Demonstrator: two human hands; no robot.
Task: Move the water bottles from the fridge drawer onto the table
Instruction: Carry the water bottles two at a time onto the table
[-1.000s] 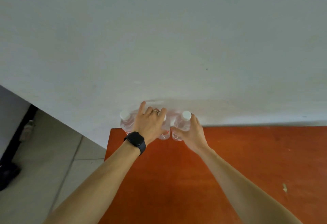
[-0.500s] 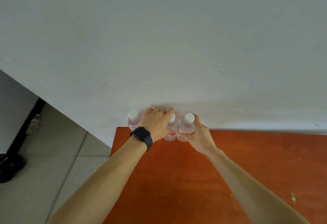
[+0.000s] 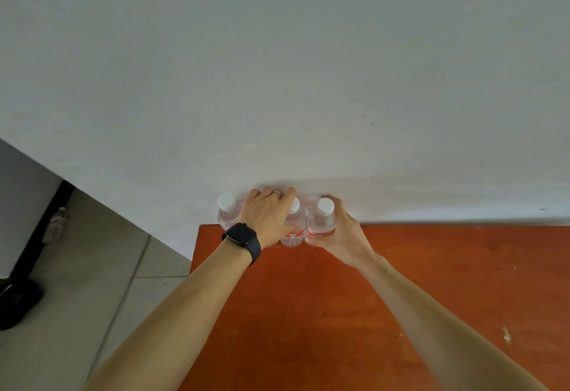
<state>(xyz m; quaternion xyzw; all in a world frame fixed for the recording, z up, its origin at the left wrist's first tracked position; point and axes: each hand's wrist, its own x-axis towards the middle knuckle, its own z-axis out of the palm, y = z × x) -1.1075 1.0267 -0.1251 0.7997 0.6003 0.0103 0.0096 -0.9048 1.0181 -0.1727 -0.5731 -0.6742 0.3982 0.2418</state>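
Note:
Three clear water bottles with white caps stand in a row at the far left corner of the orange-brown table (image 3: 354, 313), against the white wall. My left hand (image 3: 267, 216), with a dark watch on the wrist, lies curled over the middle bottle (image 3: 293, 230) and hides most of it. The left bottle (image 3: 227, 213) stands free beside that hand. My right hand (image 3: 342, 236) wraps around the right bottle (image 3: 322, 219) from the side. No fridge drawer is in view.
The white wall (image 3: 308, 82) rises directly behind the bottles. The table's left edge drops to a grey tiled floor (image 3: 92, 282). A dark object (image 3: 18, 301) lies on the floor at the far left.
My left hand's fingers have curled down over the middle bottle. The right hand keeps its hold on the right bottle. The view has shifted slightly; the bottles stay at the wall.

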